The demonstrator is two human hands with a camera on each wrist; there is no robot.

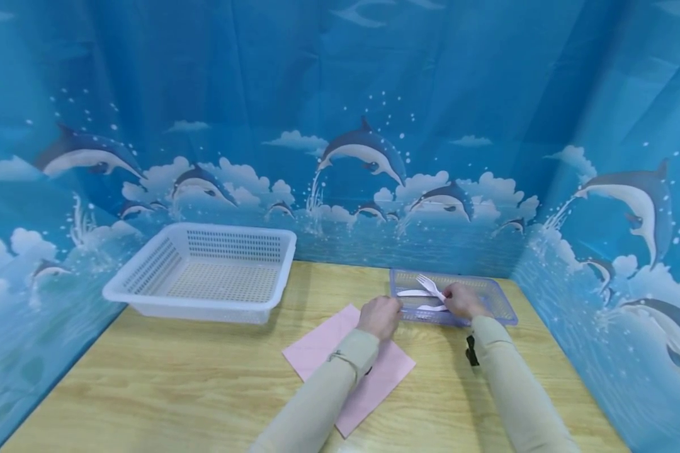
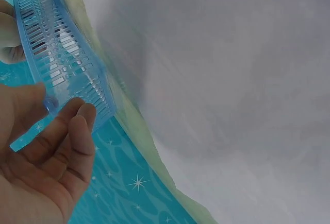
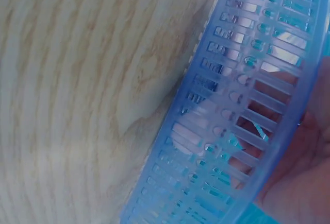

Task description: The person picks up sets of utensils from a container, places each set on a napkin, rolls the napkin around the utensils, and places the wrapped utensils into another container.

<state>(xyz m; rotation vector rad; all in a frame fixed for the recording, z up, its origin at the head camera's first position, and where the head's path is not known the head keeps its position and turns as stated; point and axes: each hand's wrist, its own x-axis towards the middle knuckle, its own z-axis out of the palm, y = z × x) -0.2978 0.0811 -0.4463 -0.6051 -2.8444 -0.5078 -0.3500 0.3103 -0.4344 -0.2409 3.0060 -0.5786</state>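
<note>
Seemingly early: right hand (image 1: 466, 301) fingers clamped on fork (image 1: 432, 287), not yet clear of basket (image 1: 500, 299), centre right; two utensils (image 1: 415, 293) left inside; left hand (image 1: 381, 316) pinching rim.

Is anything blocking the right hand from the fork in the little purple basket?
Nothing visible is. The right hand reaches over the near rim of the purple basket and pinches the plastic fork by its handle.

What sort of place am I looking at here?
Probably a staged indoor work area: a wood-grain table, a dolphin-print backdrop on three sides, and a small purplish basket.
</note>
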